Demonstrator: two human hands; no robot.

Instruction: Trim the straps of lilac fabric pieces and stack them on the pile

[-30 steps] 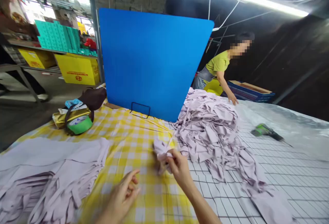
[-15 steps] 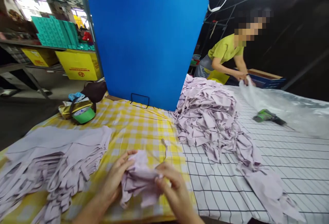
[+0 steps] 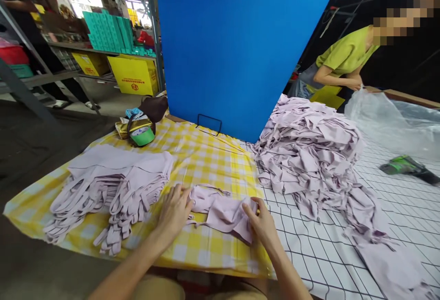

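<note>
A pale lilac strappy garment (image 3: pixel 225 213) lies spread crosswise on the yellow checked cloth (image 3: pixel 202 153), its thin straps trailing loose. My left hand (image 3: pixel 177 208) is closed on its left end, with the fingertips partly hidden by the fabric. At the right end, my right hand (image 3: pixel 259 217) holds the edge between thumb and fingers. Left of my hands sits a neat stack of lilac garments (image 3: pixel 120 167), straps hanging toward me. A heaped pile of the same lilac pieces (image 3: pixel 309 144) rises to the right.
A blue panel (image 3: pixel 233 52) stands upright behind the cloth. A roll of green tape (image 3: pixel 142 137) lies with small items at the back left. Toward the right are a green-and-black tool (image 3: pixel 409 167) and clear plastic sheeting (image 3: pixel 395 116), handled by a co-worker in a yellow-green shirt (image 3: pixel 347 54).
The garment was bunched between my raised hands; now it is stretched out flat on the cloth, with my hands farther apart. My view has turned left and tilted down.
</note>
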